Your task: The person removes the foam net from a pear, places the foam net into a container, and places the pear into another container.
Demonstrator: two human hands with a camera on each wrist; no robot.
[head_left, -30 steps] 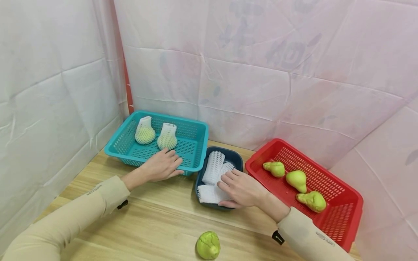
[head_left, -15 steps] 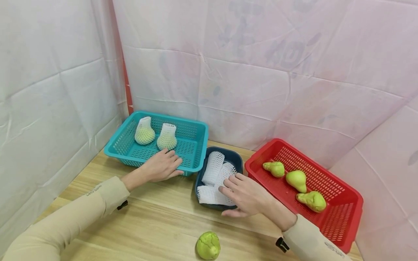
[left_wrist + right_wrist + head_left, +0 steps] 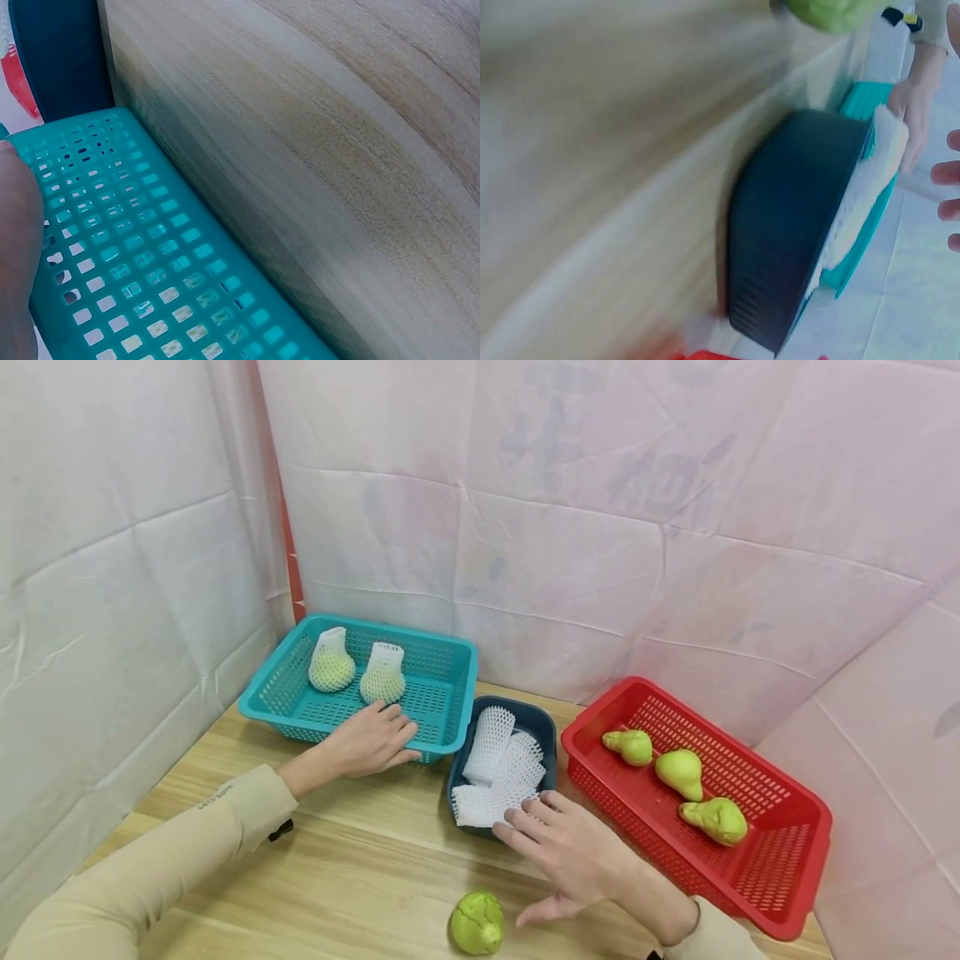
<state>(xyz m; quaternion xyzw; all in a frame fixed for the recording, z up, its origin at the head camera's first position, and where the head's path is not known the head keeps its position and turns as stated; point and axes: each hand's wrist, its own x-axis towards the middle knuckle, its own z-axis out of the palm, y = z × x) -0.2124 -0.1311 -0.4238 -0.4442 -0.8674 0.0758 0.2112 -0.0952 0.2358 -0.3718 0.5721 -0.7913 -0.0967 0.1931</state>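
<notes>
My left hand (image 3: 371, 741) lies over the front rim of a teal basket (image 3: 442, 647), its fingertips reaching in toward two pears in white foam nets, the nearer one (image 3: 383, 675) just beyond them. In the left wrist view part of that hand (image 3: 16, 247) is beside the basket's holed wall (image 3: 150, 247). My right hand (image 3: 570, 852) is spread with nothing in it, at the front corner of a dark blue tray (image 3: 549, 727) holding several white foam nets (image 3: 480, 807). Left of its thumb sits a bare green pear (image 3: 477, 924) on the wooden table (image 3: 360, 868).
A red basket (image 3: 637, 818) with three bare green pears, the middle one (image 3: 681, 774) among them, stands on the right. White sheets (image 3: 555, 527) hang behind and along both sides. The dark tray stands between the two baskets.
My right hand has drawn back from the foam nets in the dark tray toward the table front, its thumb and fingers spreading. The left hand stays at the teal basket's rim.
</notes>
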